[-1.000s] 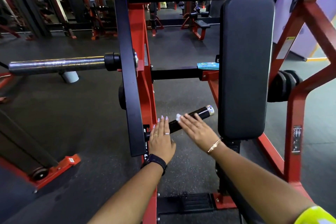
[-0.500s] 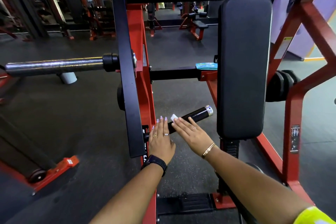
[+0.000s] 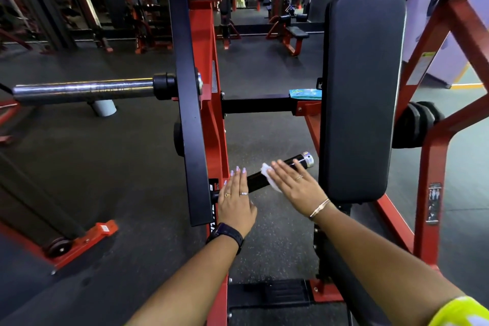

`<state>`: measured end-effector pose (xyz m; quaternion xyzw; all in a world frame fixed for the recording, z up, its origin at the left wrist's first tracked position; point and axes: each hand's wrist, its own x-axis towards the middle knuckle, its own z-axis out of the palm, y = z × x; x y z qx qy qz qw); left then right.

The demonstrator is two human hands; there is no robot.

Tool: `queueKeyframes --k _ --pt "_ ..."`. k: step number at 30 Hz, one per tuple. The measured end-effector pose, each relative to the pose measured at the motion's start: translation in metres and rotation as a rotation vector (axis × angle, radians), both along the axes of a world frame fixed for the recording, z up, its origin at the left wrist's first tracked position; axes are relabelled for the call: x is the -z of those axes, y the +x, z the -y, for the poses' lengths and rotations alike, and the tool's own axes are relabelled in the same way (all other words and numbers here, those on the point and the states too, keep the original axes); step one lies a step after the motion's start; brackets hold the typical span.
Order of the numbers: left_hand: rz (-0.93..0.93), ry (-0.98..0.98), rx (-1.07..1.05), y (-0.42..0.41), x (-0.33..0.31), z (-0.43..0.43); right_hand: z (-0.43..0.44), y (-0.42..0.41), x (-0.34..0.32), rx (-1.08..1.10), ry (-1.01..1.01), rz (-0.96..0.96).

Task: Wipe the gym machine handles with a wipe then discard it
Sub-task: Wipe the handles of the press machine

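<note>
Dark speckled rubber floor (image 3: 264,140), red-framed benches (image 3: 293,37) behind, lilac wall (image 3: 449,61) at right.

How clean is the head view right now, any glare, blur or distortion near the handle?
Head view: left hand, right hand, handle and wipe read sharp, the wipe nearly blown white; streaky glare on the chrome weight horn; wide-angle bend leans the black upright and red frame; far gym dim.
</note>
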<state>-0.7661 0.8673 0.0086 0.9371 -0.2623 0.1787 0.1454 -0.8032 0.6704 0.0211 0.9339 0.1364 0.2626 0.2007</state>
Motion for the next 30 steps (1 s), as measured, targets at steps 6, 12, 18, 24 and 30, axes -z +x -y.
queueKeyframes --k 6,12,18,24,30 --pt "-0.005 0.0 -0.01 0.0 0.001 0.001 0.017 -0.013 -0.011 0.253 0.22 -0.007" --pt "-0.009 0.009 -0.003 0.0 0.0 0.0 0.007 -0.003 -0.014 0.311 0.292 -0.066" --pt "-0.009 0.031 0.007 0.001 0.0 -0.001 -0.006 -0.001 -0.023 0.338 0.335 -0.131" --pt "-0.062 0.008 0.0 -0.001 -0.001 -0.001 -0.073 0.022 -0.026 0.315 0.374 -0.228" --pt "-0.115 0.043 -0.004 0.0 -0.002 -0.002 -0.086 0.026 -0.024 0.146 0.339 -0.226"
